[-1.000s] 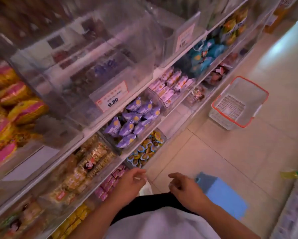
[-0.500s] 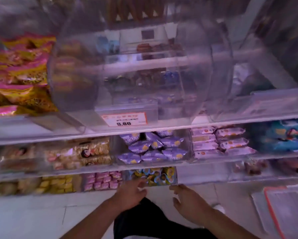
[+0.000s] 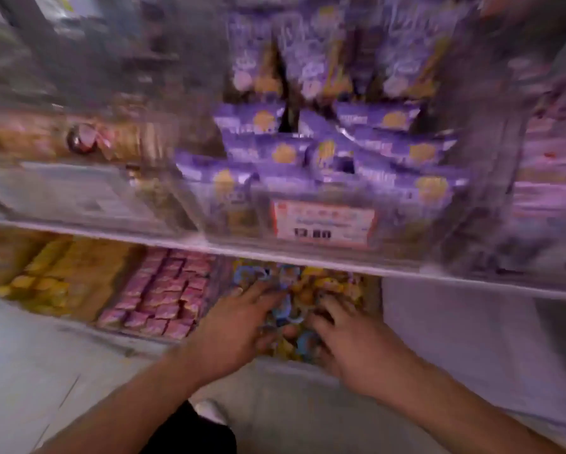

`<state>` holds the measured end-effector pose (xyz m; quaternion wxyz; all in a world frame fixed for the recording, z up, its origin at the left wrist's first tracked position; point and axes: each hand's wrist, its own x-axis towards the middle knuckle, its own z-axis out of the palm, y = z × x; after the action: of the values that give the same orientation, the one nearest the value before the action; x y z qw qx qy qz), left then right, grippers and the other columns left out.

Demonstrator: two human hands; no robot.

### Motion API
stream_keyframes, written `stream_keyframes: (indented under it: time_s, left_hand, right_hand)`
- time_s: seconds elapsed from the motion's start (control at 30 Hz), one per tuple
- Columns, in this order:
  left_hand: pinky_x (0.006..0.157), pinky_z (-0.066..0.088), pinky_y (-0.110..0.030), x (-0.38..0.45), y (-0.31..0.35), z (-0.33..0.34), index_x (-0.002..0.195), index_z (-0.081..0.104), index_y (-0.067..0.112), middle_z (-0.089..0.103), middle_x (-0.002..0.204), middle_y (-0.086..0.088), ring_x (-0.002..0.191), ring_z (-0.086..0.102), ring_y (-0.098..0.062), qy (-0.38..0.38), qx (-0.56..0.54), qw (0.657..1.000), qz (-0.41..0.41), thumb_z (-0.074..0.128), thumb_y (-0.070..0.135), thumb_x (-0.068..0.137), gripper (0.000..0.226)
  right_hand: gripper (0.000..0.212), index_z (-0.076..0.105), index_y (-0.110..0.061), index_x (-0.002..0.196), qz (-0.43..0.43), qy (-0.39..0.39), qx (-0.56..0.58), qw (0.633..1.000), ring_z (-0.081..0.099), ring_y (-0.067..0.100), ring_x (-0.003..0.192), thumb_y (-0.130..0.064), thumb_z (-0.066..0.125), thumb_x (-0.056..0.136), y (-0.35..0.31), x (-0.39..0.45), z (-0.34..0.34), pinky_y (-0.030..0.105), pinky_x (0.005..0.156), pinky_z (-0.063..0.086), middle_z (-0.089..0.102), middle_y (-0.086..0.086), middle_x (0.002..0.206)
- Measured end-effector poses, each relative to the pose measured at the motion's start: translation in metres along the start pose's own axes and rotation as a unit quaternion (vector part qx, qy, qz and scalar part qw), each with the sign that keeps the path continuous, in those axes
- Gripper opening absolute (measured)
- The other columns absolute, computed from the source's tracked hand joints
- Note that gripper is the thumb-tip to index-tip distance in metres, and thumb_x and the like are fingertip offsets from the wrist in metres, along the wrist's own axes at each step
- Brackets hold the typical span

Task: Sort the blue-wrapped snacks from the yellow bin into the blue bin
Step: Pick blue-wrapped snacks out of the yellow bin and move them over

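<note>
We judge the sorting barely begun: no blue bin shows. Our left hand [image 3: 239, 326] and right hand [image 3: 350, 339] lie among the small blue and yellow wrapped snacks [image 3: 294, 299] under our fingers; blur hides whether either hand grips one

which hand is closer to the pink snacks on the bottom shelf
Left. The left hand reaches into the bin of mixed snacks just right of the pink snacks; the right hand is farther right.
</note>
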<state>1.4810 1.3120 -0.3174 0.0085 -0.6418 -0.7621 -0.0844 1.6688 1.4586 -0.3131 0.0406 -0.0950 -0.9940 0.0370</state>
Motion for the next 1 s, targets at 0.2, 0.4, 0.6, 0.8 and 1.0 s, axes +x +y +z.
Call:
stream_keyframes:
  time_s: [0.2, 0.4, 0.6, 0.8, 1.0]
  left_hand:
    - [0.107, 0.042, -0.041, -0.026, 0.002, 0.026, 0.135, 0.057, 0.023, 0.043, 0.152, 0.001, 0.132, 0.050, -0.026, 0.046, -0.096, 0.993, -0.051, 0.066, 0.040, 0.088, 0.051]
    - [0.103, 0.038, -0.038, -0.022, 0.001, 0.020, 0.137, 0.054, 0.036, 0.041, 0.146, 0.002, 0.124, 0.045, -0.031, 0.059, -0.015, 0.997, -0.056, 0.067, 0.051, 0.084, 0.057]
    - [0.100, 0.043, -0.038, -0.009, 0.006, 0.020, 0.137, 0.053, 0.034, 0.048, 0.133, -0.002, 0.121, 0.051, -0.029, 0.017, -0.020, 0.997, -0.066, 0.066, 0.050, 0.083, 0.058]
    - [0.086, 0.046, -0.029, -0.015, -0.003, 0.037, 0.111, 0.068, 0.022, 0.057, 0.104, 0.004, 0.102, 0.059, -0.018, 0.151, -0.209, 0.964, -0.062, 0.071, 0.035, 0.087, 0.028]
    - [0.075, 0.045, -0.022, -0.004, 0.009, 0.030, 0.096, 0.069, 0.027, 0.061, 0.092, 0.010, 0.085, 0.060, -0.006, 0.209, -0.362, 0.898, -0.134, 0.075, 0.034, 0.083, 0.016]
  right_hand:
    - [0.058, 0.053, -0.028, 0.133, 0.084, 0.009, -0.018, 0.996, 0.046, 0.028, 0.128, -0.059, 0.058, 0.083, -0.013, -0.006, 0.011, 0.040, 0.100, 0.045, 0.042, 0.002, 0.139]
    - [0.073, 0.049, -0.033, 0.137, 0.139, -0.028, -0.021, 0.990, 0.039, 0.033, 0.128, -0.060, 0.072, 0.073, -0.019, 0.010, 0.014, 0.046, 0.101, 0.045, 0.031, 0.003, 0.139]
    - [0.067, 0.052, -0.030, 0.129, 0.161, 0.011, 0.012, 0.987, 0.045, 0.028, 0.125, -0.056, 0.076, 0.072, -0.021, 0.008, 0.020, 0.043, 0.097, 0.048, 0.034, -0.001, 0.138]
    - [0.042, 0.041, -0.031, 0.101, 0.125, 0.117, 0.028, 0.985, 0.052, 0.021, 0.111, -0.047, 0.071, 0.078, -0.023, -0.006, 0.028, 0.034, 0.076, 0.046, 0.041, -0.011, 0.125]
    - [0.051, 0.043, -0.040, 0.119, 0.134, 0.159, 0.053, 0.977, 0.062, 0.015, 0.101, -0.044, 0.074, 0.079, -0.025, -0.008, 0.032, 0.034, 0.071, 0.054, 0.049, -0.014, 0.122]
